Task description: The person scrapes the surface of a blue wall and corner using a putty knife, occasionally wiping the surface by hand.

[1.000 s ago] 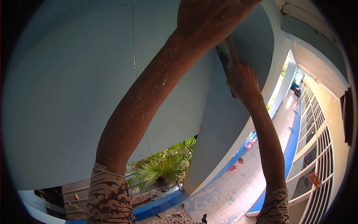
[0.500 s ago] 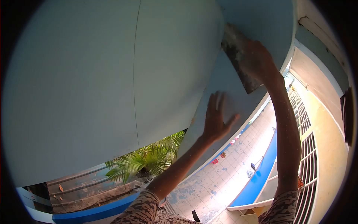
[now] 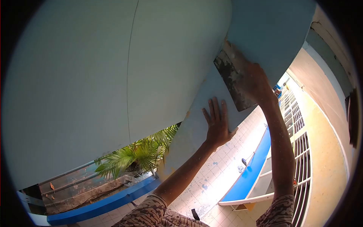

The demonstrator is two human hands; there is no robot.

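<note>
My right hand (image 3: 259, 85) is wrapped around the back of a plastering trowel (image 3: 231, 81), whose handle is hidden by the fingers. The rectangular metal blade is smeared with dark and pale patches. It lies against or very close to a light blue wall strip (image 3: 264, 34), beside the corner with a wide pale panel (image 3: 75, 83). Lower on the same strip, my left hand (image 3: 217, 126) rests flat with its fingers spread and nothing in it. A thin dark line runs down the pale panel.
Below are a tiled floor (image 3: 211, 178), green palm leaves (image 3: 136, 155) and a blue-painted curb (image 3: 106, 211). A blue and white ledge (image 3: 247, 170) runs along the floor's right side. White bars (image 3: 302, 166) and a yellow wall (image 3: 323, 151) stand farther right.
The trowel and my right hand have moved down and left in view. My left hand, blurred before, now appears sharp against the strip. The whole view has shifted slightly.
</note>
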